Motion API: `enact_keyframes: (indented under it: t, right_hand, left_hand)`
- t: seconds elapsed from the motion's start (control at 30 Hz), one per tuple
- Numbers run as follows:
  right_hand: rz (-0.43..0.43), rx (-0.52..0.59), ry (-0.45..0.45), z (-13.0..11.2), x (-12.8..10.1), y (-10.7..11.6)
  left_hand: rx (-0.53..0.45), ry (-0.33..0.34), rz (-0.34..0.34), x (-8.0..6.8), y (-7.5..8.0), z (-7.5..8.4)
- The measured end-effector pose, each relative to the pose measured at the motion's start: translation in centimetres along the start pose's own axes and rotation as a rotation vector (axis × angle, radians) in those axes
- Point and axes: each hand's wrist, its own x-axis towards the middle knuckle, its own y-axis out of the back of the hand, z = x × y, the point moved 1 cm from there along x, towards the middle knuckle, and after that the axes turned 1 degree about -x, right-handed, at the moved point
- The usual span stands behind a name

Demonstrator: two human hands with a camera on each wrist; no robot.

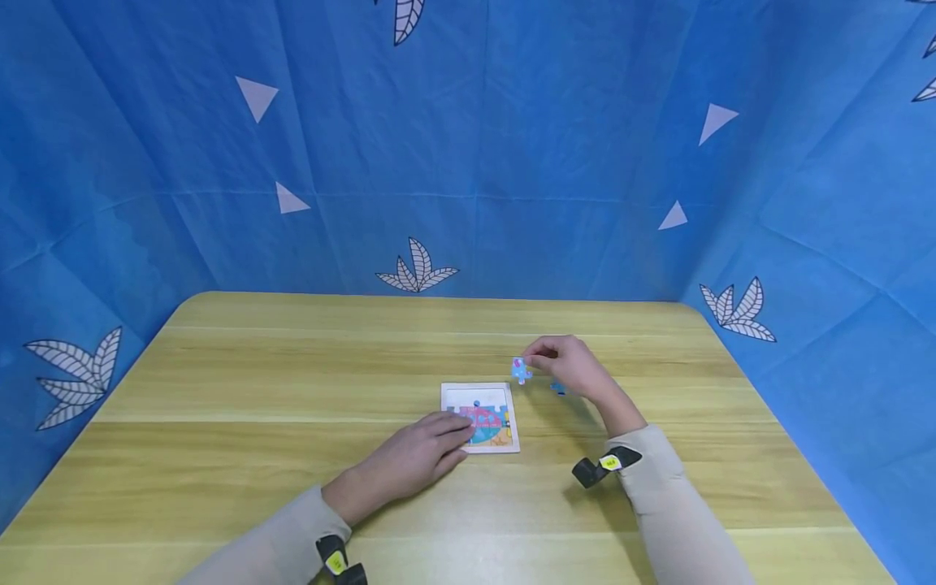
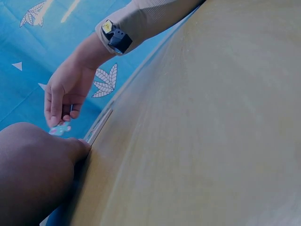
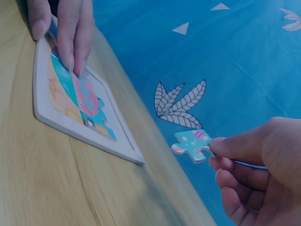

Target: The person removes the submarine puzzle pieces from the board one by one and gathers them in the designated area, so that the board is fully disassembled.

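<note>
— So, what is the right hand (image 1: 574, 367) doing?
— It pinches a little blue puzzle piece (image 1: 521, 370) between its thumb and finger. The piece sticks out from the fingertips (image 3: 217, 146) and is up in the air, not touching the table (image 1: 292, 366)

— And where is the puzzle board (image 1: 480, 416)?
— It lies flat on the table, just in front of the left hand (image 1: 417, 459), and a bit to the left of the right hand. The held piece is above and just past the board's far right corner

— What about the left hand?
— It lies flat, fingers straight, and the fingertips (image 3: 77, 61) press down on the pink and blue pieces already in the board. It holds nothing

— Anything else?
— Yes, one more small blue piece (image 1: 559, 388) lies on the table, right under the right hand
</note>
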Motion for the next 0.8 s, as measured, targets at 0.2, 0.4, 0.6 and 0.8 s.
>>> enact_keyframes:
  t: [0.2,0.4,0.6,0.8]
  right_hand:
    - [-0.038,0.012,-0.013,1.1,0.0,0.3]
    - [-0.077,0.003,-0.033,2.3,0.0,0.4]
    - [-0.093,-0.03,-0.05,2.9,0.0,0.5]
    - [-0.108,-0.075,-0.069,3.3,0.1,0.4]
  left_hand:
    - [0.002,0.004,-0.006,0.0,0.0,0.0]
    - [0.002,0.007,-0.013,0.1,-0.1,0.0]
    - [0.006,0.015,-0.02,0.0,0.0,0.0]
    - [0.007,0.015,-0.019,0.0,0.1,0.1]
